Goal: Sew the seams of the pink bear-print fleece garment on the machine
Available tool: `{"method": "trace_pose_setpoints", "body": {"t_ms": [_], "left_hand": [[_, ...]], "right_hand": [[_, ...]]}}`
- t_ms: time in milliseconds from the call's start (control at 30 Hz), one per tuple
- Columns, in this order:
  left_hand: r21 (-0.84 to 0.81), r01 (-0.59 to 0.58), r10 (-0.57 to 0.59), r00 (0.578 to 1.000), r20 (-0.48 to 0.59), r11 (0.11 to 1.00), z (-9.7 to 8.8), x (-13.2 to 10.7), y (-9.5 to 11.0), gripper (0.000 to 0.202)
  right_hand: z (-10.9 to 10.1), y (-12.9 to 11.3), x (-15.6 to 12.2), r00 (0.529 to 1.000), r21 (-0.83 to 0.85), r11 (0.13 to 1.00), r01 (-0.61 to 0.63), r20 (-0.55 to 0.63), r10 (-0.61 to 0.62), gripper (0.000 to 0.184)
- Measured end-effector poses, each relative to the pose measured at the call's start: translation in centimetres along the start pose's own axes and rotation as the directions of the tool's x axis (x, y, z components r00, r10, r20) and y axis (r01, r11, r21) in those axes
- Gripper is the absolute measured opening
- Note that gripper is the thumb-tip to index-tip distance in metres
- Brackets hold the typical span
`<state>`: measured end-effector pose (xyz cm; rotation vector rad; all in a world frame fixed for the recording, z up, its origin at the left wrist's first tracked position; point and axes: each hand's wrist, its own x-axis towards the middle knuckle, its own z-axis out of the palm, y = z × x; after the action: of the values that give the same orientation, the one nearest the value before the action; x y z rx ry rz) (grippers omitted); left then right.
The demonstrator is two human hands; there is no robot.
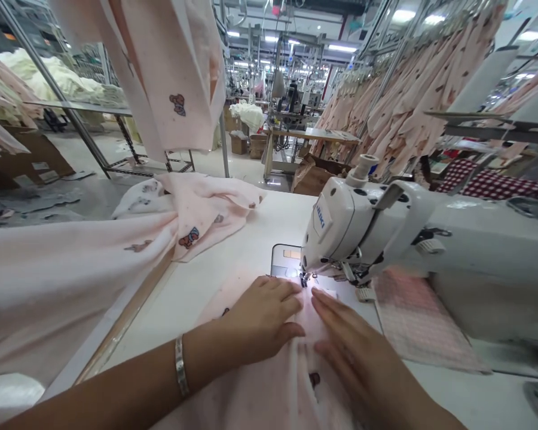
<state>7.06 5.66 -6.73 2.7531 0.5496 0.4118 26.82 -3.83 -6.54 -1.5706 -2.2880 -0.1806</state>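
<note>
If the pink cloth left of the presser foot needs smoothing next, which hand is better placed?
Probably the left hand: it rests on that side of the pink cloth, beside the presser foot. The right hand is on the foot's other side.

White table bears sewing machine, checked cloth near it, printed pink fabric.

Blue "JUKI" lettering marks the sewing machine.
</note>
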Motion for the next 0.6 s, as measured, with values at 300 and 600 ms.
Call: {"method": "trace_pose_setpoints", "body": {"t_ms": [300,600], "left_hand": [[0.04,0.013,-0.011,0.999,-0.048,0.999,0.3,-0.5,-0.3,0.036],[0.043,0.109,-0.104,0.99,-0.098,0.993,1.0,1.3,-1.7,0.044]], "right_hand": [[1.0,2.2,-0.7,0.956,-0.127,0.985,0.116,0.282,-0.076,0.059],[0.9,3.9,1.2,0.928,-0.055,0.998,-0.008,0.372,0.028,0.052]]}}
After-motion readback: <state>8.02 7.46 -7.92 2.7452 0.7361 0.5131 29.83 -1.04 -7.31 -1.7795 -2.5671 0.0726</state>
